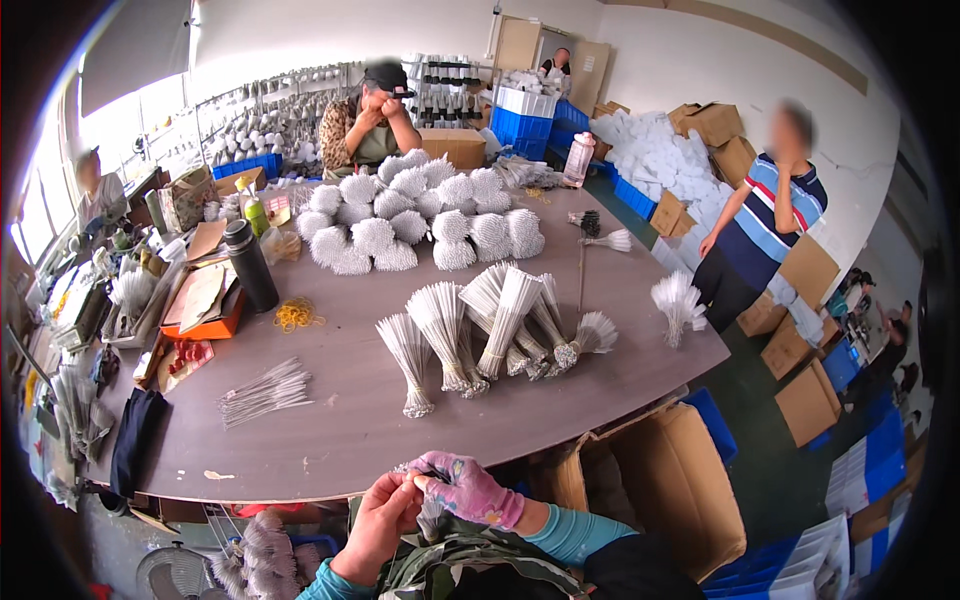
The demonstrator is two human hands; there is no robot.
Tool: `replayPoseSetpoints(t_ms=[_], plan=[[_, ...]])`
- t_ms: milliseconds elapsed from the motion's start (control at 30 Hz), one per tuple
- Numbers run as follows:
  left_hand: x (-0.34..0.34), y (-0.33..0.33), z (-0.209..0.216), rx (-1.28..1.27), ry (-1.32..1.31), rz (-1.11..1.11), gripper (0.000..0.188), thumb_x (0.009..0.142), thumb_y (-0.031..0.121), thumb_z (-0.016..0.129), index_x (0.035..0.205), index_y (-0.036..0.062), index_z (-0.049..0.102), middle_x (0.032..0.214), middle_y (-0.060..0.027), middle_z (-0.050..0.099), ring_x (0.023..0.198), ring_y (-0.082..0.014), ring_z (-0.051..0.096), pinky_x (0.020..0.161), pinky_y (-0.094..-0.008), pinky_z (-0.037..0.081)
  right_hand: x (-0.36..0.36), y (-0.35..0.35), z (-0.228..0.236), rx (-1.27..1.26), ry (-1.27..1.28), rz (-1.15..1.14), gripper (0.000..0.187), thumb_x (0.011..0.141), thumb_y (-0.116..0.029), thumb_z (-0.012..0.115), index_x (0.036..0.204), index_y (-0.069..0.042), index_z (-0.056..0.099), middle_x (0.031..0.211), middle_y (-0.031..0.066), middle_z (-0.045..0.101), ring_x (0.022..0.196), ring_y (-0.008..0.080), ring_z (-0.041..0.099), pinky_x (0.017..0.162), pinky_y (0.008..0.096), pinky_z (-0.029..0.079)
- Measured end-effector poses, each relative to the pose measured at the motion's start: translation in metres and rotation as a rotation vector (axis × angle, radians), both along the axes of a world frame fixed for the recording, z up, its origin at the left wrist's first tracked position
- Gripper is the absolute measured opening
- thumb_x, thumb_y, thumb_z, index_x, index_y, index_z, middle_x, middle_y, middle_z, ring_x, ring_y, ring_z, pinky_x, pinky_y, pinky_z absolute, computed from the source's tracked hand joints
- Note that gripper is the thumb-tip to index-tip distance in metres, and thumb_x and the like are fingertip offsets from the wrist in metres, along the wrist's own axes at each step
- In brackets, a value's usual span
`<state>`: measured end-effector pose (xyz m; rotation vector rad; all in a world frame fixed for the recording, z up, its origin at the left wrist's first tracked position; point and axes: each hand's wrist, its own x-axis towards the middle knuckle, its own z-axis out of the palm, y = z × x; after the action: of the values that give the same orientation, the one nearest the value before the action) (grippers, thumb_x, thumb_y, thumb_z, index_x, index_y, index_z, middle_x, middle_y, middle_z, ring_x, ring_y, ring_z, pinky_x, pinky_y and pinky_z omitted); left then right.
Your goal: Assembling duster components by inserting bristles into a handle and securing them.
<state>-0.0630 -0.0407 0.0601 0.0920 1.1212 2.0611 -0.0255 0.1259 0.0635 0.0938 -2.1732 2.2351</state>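
Note:
My left hand (380, 522), bare, and my right hand (468, 490), in a pink flowered glove, meet just off the table's near edge. Both are closed with fingertips pinched together around a small bundle of thin white rods (430, 522), mostly hidden by the fingers. On the table (350, 455) ahead of them stand and lean several tied bundles of long white rods (437, 335). Loose rods (265, 393) lie flat to the left. Farther back is a big heap of white bundles (400, 215), ends facing me.
An open cardboard box (665, 480) stands by the table's near right edge. Yellow rubber bands (297, 315) and a dark thermos (250, 265) are at the left. One person (365, 125) sits across the table; another (765, 215) stands at the right. A fan (175, 572) is at lower left.

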Motion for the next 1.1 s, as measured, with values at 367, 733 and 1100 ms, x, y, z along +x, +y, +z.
replayPoseSetpoints(t_ms=[367, 733, 1100], plan=[[0.013, -0.012, -0.008, -0.033, 0.014, 0.081, 0.015, 0.095, 0.016, 0.055, 0.106, 0.0072, 0.06, 0.074, 0.0023, 0.054, 0.056, -0.0038, 0.04, 0.046, -0.0151, 0.028, 0.014, -0.009, -0.019, -0.271, 0.009, 0.0, 0.02, 0.094, -0.008, 0.052, 0.113, -0.003, 0.052, 0.091, 0.0004, 0.056, 0.081, 0.0068, 0.052, 0.072, 0.022, 0.044], [0.024, -0.025, -0.004, -0.086, -0.002, 0.168, 0.015, 0.096, 0.019, 0.052, 0.099, 0.0057, 0.059, 0.065, 0.0054, 0.046, 0.049, -0.0019, 0.035, 0.041, -0.016, 0.024, 0.042, -0.007, 0.022, -0.33, -0.342, 0.273, 0.027, 0.1, -0.023, 0.042, 0.118, -0.008, 0.054, 0.075, 0.0009, 0.059, 0.051, 0.0062, 0.053, 0.042, 0.0193, 0.041], [0.001, -0.021, -0.029, 0.022, -0.018, 0.184, 0.017, 0.095, 0.019, 0.054, 0.101, 0.0058, 0.064, 0.074, 0.0057, 0.053, 0.053, -0.0002, 0.034, 0.046, -0.0156, 0.023, 0.002, -0.014, 0.034, -0.265, -0.563, 0.285, 0.027, 0.098, -0.027, 0.047, 0.089, -0.005, 0.058, 0.061, -0.001, 0.05, 0.047, 0.006, 0.047, 0.04, 0.0189, 0.034]])
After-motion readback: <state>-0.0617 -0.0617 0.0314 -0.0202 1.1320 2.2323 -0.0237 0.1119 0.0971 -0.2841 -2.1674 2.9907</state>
